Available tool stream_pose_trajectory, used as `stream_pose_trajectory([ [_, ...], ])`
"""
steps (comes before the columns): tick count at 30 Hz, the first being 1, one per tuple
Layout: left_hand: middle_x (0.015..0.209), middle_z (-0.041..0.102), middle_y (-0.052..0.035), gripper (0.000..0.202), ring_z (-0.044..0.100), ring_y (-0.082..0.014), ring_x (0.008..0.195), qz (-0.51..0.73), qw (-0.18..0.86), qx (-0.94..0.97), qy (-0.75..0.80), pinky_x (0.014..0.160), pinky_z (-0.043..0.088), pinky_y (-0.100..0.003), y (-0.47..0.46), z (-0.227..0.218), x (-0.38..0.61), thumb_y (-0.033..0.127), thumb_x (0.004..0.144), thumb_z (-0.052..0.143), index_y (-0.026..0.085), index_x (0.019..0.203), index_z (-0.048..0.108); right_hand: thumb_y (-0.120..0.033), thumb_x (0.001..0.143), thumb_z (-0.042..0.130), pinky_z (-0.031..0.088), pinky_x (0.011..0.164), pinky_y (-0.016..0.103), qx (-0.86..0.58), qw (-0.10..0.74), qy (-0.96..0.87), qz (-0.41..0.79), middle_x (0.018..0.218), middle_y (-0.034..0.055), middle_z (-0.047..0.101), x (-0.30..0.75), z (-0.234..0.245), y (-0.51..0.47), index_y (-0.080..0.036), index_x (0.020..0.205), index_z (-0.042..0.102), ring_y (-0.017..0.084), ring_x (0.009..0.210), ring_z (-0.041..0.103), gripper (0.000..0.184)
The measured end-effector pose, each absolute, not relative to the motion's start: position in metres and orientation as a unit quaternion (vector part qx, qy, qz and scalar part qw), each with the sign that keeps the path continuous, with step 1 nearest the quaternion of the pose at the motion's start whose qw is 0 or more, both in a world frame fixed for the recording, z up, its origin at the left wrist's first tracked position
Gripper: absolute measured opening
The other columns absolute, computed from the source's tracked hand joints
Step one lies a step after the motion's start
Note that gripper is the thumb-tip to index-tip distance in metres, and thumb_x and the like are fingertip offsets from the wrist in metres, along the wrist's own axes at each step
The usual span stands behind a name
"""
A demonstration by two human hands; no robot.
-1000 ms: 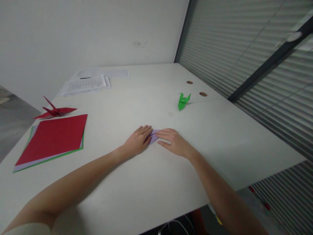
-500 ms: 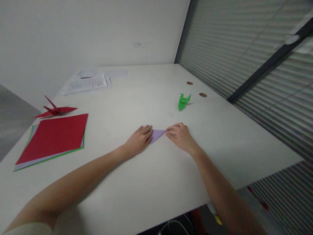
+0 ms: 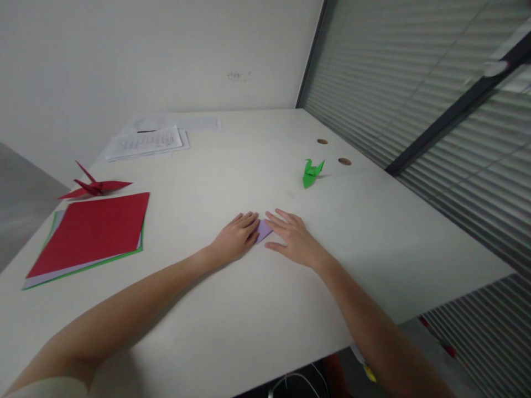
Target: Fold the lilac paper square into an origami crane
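Note:
A small folded piece of purple origami paper (image 3: 263,231) lies flat on the white table, mostly covered by my hands. My left hand (image 3: 237,236) rests on its left part, palm down, fingers stretched out and pressing it to the table. Over its right tip is my right hand (image 3: 292,237), fingers spread and thumb apart. The right fingertips touch or hover just above the paper; I cannot tell which. The paper's ends under both hands are hidden.
A green paper crane (image 3: 312,173) stands beyond my right hand. At the left, a red paper crane (image 3: 96,188) sits behind a stack of coloured sheets, red on top (image 3: 91,233). Printed papers (image 3: 145,142) lie at the back left. Blinds (image 3: 398,99) line the right side.
My right hand has let go of the paper's right tip, opened its fingers and moved left over the paper. My left hand has stayed in place.

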State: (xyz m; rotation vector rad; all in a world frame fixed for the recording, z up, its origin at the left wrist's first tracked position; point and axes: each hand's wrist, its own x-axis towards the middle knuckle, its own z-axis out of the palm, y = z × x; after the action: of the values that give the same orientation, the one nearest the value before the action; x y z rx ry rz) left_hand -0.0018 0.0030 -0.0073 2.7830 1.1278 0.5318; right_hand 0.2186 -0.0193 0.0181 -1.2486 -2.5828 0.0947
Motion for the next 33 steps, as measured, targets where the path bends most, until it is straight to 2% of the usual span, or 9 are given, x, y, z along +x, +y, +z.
stream_pose_trajectory([
  [3, 0.144, 0.049, -0.0182, 0.04, 0.045, -0.0288, 0.135, 0.168, 0.046, 0.914, 0.367, 0.113, 0.038, -0.05, 0.003, -0.006, -0.003, 0.027, 0.098, 0.042, 0.009, 0.132, 0.052, -0.065, 0.085, 0.052, 0.021, 0.115, 0.06, -0.432, 0.07, -0.897, 0.066, 0.153, 0.0143, 0.039, 0.212, 0.014, -0.028, -0.016, 0.149, 0.035, 0.036, 0.144, 0.028, 0.082],
  [6, 0.144, 0.049, -0.0178, 0.039, 0.045, -0.0284, 0.135, 0.171, 0.046, 0.914, 0.366, 0.113, 0.038, -0.05, 0.003, -0.007, -0.004, 0.026, 0.098, 0.041, 0.01, 0.132, 0.053, -0.071, 0.078, 0.055, 0.018, 0.114, 0.066, -0.459, 0.037, -0.882, 0.103, 0.155, 0.0154, 0.034, 0.222, 0.013, -0.028, -0.017, 0.152, 0.03, 0.04, 0.145, 0.023, 0.094],
  [10, 0.145, 0.049, -0.016, 0.038, 0.046, -0.0275, 0.135, 0.178, 0.047, 0.912, 0.366, 0.112, 0.039, -0.05, 0.004, -0.01, -0.004, 0.023, 0.099, 0.039, 0.011, 0.131, 0.053, -0.066, 0.078, 0.06, 0.022, 0.113, 0.066, -0.47, 0.029, -0.869, 0.155, 0.155, 0.014, 0.033, 0.245, 0.017, -0.018, -0.023, 0.152, 0.029, 0.04, 0.146, 0.022, 0.09],
  [14, 0.144, 0.049, -0.0163, 0.038, 0.046, -0.0282, 0.135, 0.179, 0.05, 0.912, 0.365, 0.113, 0.039, -0.05, 0.004, -0.009, -0.003, 0.024, 0.098, 0.039, 0.01, 0.131, 0.053, -0.059, 0.083, 0.059, 0.017, 0.114, 0.067, -0.465, 0.043, -0.865, 0.184, 0.154, 0.01, 0.037, 0.255, 0.022, -0.013, -0.028, 0.149, 0.035, 0.037, 0.146, 0.022, 0.077],
  [19, 0.144, 0.05, -0.0152, 0.037, 0.048, -0.0282, 0.133, 0.179, 0.046, 0.91, 0.371, 0.112, 0.04, -0.049, 0.002, -0.005, -0.004, 0.026, 0.098, 0.042, 0.012, 0.13, 0.055, -0.056, 0.087, 0.056, 0.012, 0.112, 0.073, -0.514, 0.05, -0.839, 0.172, 0.15, 0.0056, 0.045, 0.266, 0.028, -0.01, -0.028, 0.14, 0.051, 0.042, 0.147, 0.015, 0.06],
  [22, 0.142, 0.053, -0.0113, 0.033, 0.048, -0.0303, 0.132, 0.189, 0.026, 0.902, 0.387, 0.11, 0.04, -0.052, 0.001, -0.003, -0.005, 0.028, 0.096, 0.047, 0.017, 0.124, 0.06, -0.051, 0.087, 0.058, 0.014, 0.11, 0.075, -0.542, 0.067, -0.827, 0.134, 0.143, 0.0054, 0.053, 0.271, 0.028, -0.007, -0.028, 0.128, 0.063, 0.045, 0.144, 0.02, 0.047],
  [27, 0.136, 0.059, -0.0074, 0.026, 0.052, -0.0304, 0.126, 0.219, 0.006, 0.888, 0.405, 0.106, 0.041, -0.053, 0.002, -0.005, -0.007, 0.034, 0.094, 0.054, 0.023, 0.112, 0.069, -0.041, 0.09, 0.06, 0.038, 0.106, 0.054, -0.508, 0.197, -0.837, 0.053, 0.124, 0.0098, 0.066, 0.251, 0.023, -0.005, -0.024, 0.123, 0.067, 0.031, 0.122, 0.053, 0.038],
  [29, 0.132, 0.061, -0.0083, 0.027, 0.055, -0.0285, 0.121, 0.234, 0.019, 0.886, 0.401, 0.103, 0.044, -0.049, 0.004, -0.007, -0.008, 0.036, 0.094, 0.054, 0.023, 0.112, 0.07, -0.042, 0.085, 0.066, 0.04, 0.105, 0.049, -0.472, 0.196, -0.858, 0.055, 0.128, 0.0102, 0.062, 0.241, 0.019, -0.006, -0.025, 0.124, 0.065, 0.029, 0.12, 0.053, 0.043],
  [33, 0.123, 0.065, -0.01, 0.03, 0.059, -0.0261, 0.112, 0.256, 0.059, 0.882, 0.392, 0.096, 0.048, -0.048, 0.008, -0.009, -0.008, 0.041, 0.093, 0.056, 0.024, 0.113, 0.07, -0.038, 0.085, 0.067, 0.041, 0.101, 0.047, -0.462, 0.172, -0.868, 0.054, 0.119, 0.0087, 0.064, 0.236, 0.013, -0.006, -0.03, 0.114, 0.071, 0.026, 0.113, 0.055, 0.031],
])
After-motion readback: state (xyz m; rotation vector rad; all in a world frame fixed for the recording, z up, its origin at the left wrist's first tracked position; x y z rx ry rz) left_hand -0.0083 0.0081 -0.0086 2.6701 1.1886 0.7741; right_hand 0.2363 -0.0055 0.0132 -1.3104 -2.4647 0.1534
